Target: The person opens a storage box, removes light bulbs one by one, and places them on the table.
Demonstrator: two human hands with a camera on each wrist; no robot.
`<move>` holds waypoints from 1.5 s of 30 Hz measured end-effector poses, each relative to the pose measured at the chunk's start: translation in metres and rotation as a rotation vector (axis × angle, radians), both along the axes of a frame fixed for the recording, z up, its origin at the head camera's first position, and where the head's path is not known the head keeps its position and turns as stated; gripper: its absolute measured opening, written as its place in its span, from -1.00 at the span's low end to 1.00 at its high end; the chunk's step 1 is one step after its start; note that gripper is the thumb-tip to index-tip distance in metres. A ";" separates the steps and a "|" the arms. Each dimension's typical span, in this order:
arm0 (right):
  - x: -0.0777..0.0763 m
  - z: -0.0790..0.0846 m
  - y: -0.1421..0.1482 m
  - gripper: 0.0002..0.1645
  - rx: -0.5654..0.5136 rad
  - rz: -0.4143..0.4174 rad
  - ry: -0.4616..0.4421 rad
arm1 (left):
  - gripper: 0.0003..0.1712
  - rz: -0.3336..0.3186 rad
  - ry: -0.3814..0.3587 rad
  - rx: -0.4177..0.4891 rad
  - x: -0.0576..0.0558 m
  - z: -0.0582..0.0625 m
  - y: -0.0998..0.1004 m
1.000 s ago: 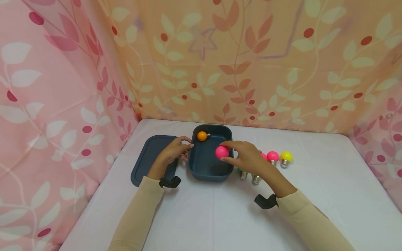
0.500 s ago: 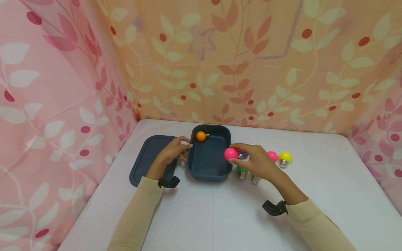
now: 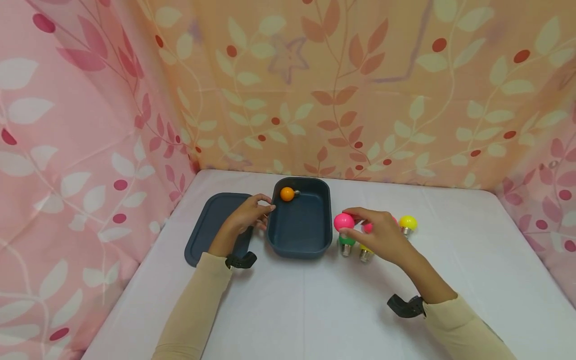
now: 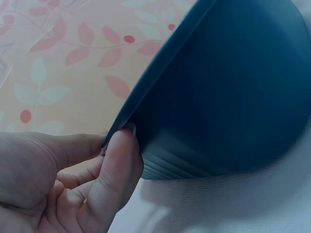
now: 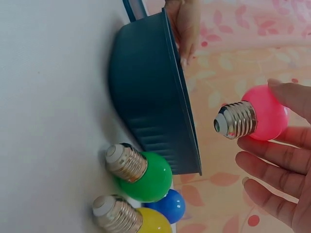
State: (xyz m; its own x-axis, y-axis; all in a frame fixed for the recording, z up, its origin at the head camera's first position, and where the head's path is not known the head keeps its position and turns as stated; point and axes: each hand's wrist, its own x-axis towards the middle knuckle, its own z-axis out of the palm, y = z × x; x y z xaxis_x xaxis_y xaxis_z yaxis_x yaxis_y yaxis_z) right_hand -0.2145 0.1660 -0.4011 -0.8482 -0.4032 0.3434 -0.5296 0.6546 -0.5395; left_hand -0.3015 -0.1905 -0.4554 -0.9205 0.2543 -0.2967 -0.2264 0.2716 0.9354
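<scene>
My right hand (image 3: 382, 235) holds a round pink light bulb (image 3: 344, 222) between thumb and fingertips, just right of the dark blue container (image 3: 299, 254). In the right wrist view the bulb's metal screw base points toward the container, and the bulb is off the table. My left hand (image 3: 245, 216) pinches the container's left rim, with the thumb (image 4: 119, 150) on one side of the wall. Inside the container, an orange bulb (image 3: 286, 194) lies near the back left corner.
Right of the container stand a green bulb (image 3: 346, 241), a yellow bulb (image 3: 365, 254) and a blue bulb (image 5: 170, 206). Another yellow bulb (image 3: 408, 222) is farther right; pink ones are partly hidden by my right hand. A flat dark lid (image 3: 209, 225) lies left, partly under my left arm.
My right hand has carried the pink bulb rightward, from over the container to outside its right rim, above the green bulb. My left hand stays at the left rim.
</scene>
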 end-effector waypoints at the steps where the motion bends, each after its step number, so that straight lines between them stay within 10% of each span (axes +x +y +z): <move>1: 0.001 0.000 0.001 -0.39 0.000 -0.009 -0.004 | -0.51 0.002 -0.002 0.000 0.000 0.000 0.000; 45: 0.039 -0.044 0.086 -0.37 -0.037 -0.355 -0.217 | -0.52 -0.003 0.013 0.016 0.001 0.001 0.001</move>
State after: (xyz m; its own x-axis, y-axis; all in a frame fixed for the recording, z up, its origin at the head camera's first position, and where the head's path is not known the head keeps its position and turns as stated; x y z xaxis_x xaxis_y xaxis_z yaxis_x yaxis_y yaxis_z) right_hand -0.1759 0.2517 -0.4447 -0.9866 -0.0630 0.1504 -0.1457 0.7543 -0.6402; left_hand -0.3005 -0.1897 -0.4543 -0.9234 0.2615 -0.2810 -0.2139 0.2574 0.9423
